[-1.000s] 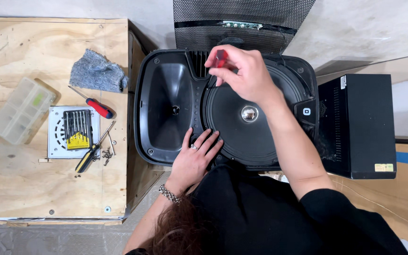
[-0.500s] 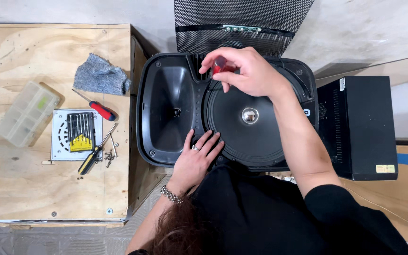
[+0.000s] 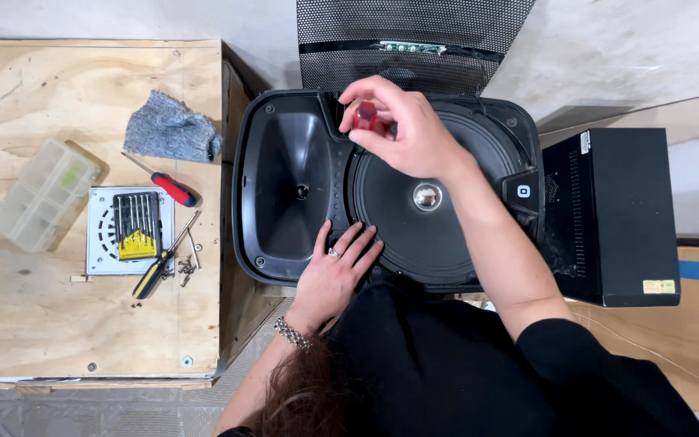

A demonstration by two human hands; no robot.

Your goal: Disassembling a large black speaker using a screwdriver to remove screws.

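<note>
1. Here, the red-handled screwdriver stands upright at the far rim of the black speaker cabinet, at the top edge of the round woofer cone. Only the handle's end shows; the tip is hidden, so I cannot tell what it meets.
2. The right hand has its fingertips pinched around that handle from above, the wrist arched over the cone.
3. The left hand lies flat and unclenched on the near rim of the cabinet, fingers spread, holding nothing; a ring and a chain bracelet show on it.
4. Against the frames from a second and half a second ago, the right hand's fingers sit a little differently on the handle while the handle stays at the same spot on the rim. That reads as turning in place rather than moving to a new spot. The left hand has not shifted.
5. The view itself has drifted slightly, so the cabinet sits a touch to the right in the frame compared with a second ago.
6. Beyond the cabinet lies its perforated metal grille; to the right stands a black box.
7. On the plywood bench to the left, unchanged: a grey cloth, a second red screwdriver, a bit set, a clear compartment box, a yellow-handled screwdriver and loose screws.
</note>
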